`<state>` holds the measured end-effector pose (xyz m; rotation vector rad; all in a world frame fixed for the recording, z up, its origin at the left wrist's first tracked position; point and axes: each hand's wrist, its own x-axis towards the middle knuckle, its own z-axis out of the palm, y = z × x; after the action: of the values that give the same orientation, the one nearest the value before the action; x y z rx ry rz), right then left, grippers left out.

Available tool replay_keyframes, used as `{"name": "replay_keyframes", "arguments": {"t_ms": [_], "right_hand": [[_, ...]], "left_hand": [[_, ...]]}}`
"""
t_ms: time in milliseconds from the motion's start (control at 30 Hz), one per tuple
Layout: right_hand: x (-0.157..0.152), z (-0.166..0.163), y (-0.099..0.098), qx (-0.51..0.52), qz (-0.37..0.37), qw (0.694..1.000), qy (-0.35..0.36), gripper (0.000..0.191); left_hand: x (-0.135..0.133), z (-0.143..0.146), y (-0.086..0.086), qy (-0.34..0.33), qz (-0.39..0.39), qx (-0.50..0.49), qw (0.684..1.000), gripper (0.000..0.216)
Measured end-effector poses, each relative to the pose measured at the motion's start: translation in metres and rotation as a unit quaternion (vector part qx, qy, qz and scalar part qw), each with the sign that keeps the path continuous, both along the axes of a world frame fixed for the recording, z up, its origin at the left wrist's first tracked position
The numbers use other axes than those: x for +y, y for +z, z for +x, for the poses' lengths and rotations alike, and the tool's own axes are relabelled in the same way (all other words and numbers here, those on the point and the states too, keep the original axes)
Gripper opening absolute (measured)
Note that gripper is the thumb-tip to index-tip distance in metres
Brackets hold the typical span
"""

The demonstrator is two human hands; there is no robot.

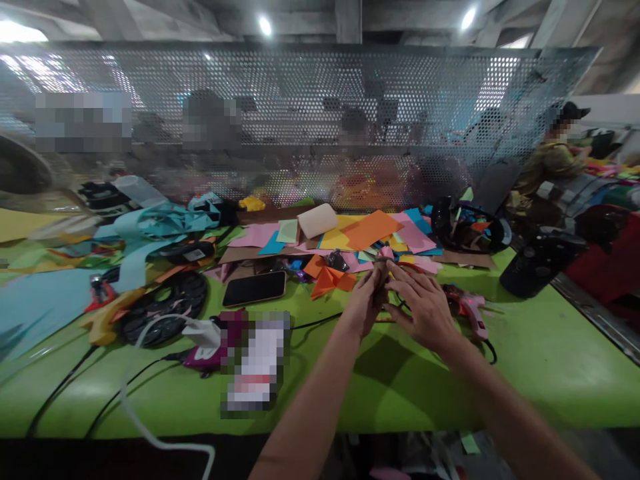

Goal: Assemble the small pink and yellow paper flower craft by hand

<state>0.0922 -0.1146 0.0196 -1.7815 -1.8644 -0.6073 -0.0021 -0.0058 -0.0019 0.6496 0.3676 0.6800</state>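
Clock directions take the two hands as the centre of the dial.

1. Far out at 9 to 10 o'clock, a tangle of blue paper strips (150,227) lies across the green table (540,347).
2. At 9 o'clock, nearer in, a phone (255,288) lies flat with its screen dark.
3. Just beside the hands at 10 o'clock sits an orange folded paper (333,280), apart from them.
4. The left hand (364,301) stands edge-on with its fingers drawn together, closed in a pinch on a small folded piece (381,267). The piece is held just above the table at 12 o'clock, between the two hands.
5. The piece is dark and too small to make out clearly. It looks like paper, so probably very light, thin and easily creased or crushed. A gentle fingertip pinch low on its body, where the left hand has it, seems the safest hold, keeping off any loose edges.
6. The right hand (425,310) is spread open, palm down. Its fingertips reach to the piece and appear to touch its side without gripping it.
7. At 3 o'clock, just beyond the right hand, a glue gun (470,310) lies on the table, its cord trailing toward 4 o'clock.
8. At 1 o'clock, well apart, a black basket (470,227) holds scraps.
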Motion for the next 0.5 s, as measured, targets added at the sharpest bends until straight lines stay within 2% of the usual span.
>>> {"name": "replay_keyframes", "arguments": {"t_ms": [500], "right_hand": [[0.0003,0.0009,-0.0009,0.012,-0.004,1.000,-0.002,0.022]], "left_hand": [[0.0010,-0.0016,0.0004,-0.012,0.006,-0.007,1.000,0.040]]}}
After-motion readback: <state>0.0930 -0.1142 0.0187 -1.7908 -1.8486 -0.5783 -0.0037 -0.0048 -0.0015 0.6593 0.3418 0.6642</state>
